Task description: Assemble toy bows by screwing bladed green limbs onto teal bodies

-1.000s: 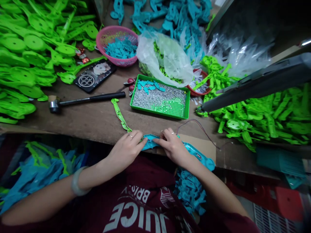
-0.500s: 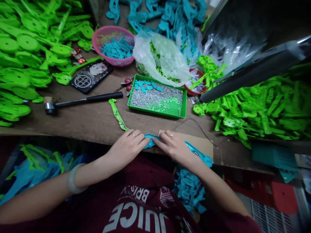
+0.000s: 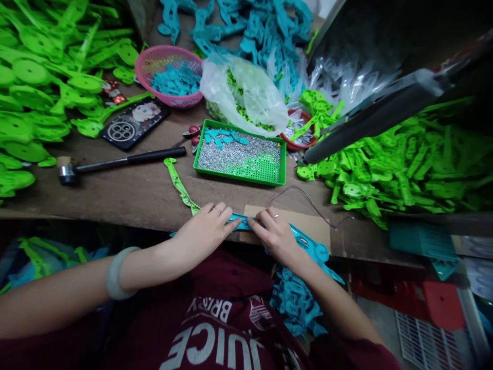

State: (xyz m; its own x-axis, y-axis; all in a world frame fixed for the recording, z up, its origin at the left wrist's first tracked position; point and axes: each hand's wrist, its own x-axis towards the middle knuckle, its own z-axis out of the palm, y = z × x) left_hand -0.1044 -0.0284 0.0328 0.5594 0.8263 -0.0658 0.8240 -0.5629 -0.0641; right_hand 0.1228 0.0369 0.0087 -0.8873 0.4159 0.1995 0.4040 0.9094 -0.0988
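Observation:
A long blue plastic part (image 3: 313,245) lies along the table's front edge, partly over a flat piece of cardboard. My left hand (image 3: 204,231) grips its left stretch, thumb and fingers closed around it. Close beside, my right hand (image 3: 275,237) pinches the middle of the same part, fingertips near the left ones. Both hands cover much of it; its right end shows a rounded disc, a small dark slot and a pointed tip. A thin green plastic strip (image 3: 177,180) with small metal bits on it lies just beyond my left hand.
A green tray (image 3: 239,179) of small metal pins and blue pieces stands ahead. Left of it lie a hammer (image 3: 129,160) and a phone (image 3: 133,123). A pink basket (image 3: 169,97), a plastic bag (image 3: 254,97), heaps of green parts (image 3: 404,164) and a dark slanted bar (image 3: 370,118) surround it.
The whole view has shifted slightly, with things now further left. The blue part has turned in my hands, and more of its right end, including a pointed tip, shows. Both hands keep hold.

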